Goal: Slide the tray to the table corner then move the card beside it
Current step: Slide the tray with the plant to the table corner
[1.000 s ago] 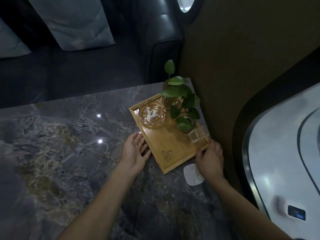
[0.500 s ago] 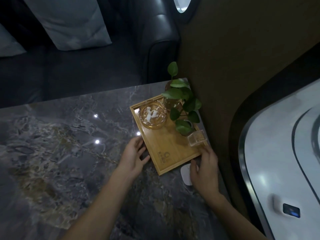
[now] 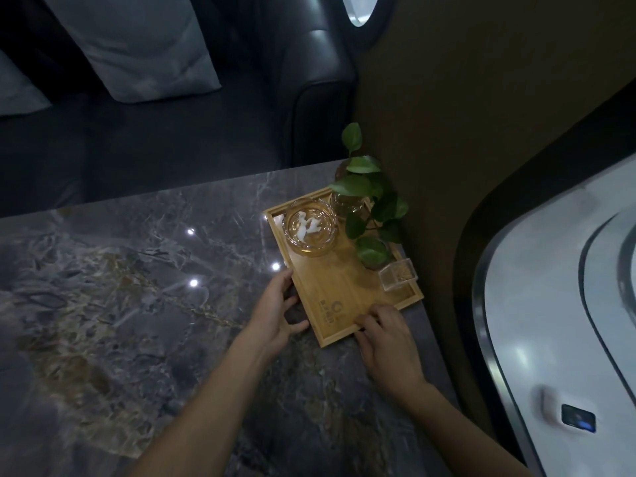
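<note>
The bamboo tray (image 3: 344,290) lies at the far right corner of the marble table (image 3: 137,287), close to the brown wall. It carries a glass ashtray (image 3: 311,228), a leafy plant in a glass vase (image 3: 371,208) and a small clear box (image 3: 397,278). My left hand (image 3: 275,311) stands on edge against the tray's left rim, fingers spread. My right hand (image 3: 385,342) lies palm down at the tray's near edge, fingertips over the rim. The white card is hidden, and no part of it shows around my right hand.
A dark leather sofa (image 3: 320,80) with a grey pillow (image 3: 137,46) sits beyond the table's far edge. The brown wall (image 3: 464,132) runs along the table's right side. A white curved surface (image 3: 568,304) lies further right.
My right hand went from the tray's near right corner down onto the white card, then left along the near edge, and the card is now out of sight. The left hand tipped up against the rim.
</note>
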A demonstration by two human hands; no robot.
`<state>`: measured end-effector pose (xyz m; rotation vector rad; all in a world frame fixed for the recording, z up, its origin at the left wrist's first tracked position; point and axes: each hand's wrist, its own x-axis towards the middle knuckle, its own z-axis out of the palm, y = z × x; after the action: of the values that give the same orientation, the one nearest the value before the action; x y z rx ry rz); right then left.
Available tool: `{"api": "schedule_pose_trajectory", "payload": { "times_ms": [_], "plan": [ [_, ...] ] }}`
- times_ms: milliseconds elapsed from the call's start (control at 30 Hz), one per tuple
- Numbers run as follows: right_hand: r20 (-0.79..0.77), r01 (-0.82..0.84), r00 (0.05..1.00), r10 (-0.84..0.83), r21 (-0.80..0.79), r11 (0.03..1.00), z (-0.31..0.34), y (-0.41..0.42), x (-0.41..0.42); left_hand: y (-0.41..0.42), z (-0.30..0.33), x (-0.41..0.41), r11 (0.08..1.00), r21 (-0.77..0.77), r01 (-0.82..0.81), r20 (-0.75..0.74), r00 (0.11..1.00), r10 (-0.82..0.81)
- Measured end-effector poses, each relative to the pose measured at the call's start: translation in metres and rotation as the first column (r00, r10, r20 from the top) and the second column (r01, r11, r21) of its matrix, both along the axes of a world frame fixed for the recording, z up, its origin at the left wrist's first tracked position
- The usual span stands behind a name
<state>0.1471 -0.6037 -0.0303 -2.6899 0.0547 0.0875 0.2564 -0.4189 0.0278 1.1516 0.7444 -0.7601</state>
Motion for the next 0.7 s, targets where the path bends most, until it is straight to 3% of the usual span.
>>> {"api": "schedule_pose_trajectory", "payload": {
  "times_ms": [700],
  "plan": [
    [-0.038,0.094,0.995,-0.095,-0.031,0.995,0.004,-0.004,-0.005,-0.023,0.0,0.022,0.988,0.038,0.153,0.01,0.988,-0.153]
  ]
}}
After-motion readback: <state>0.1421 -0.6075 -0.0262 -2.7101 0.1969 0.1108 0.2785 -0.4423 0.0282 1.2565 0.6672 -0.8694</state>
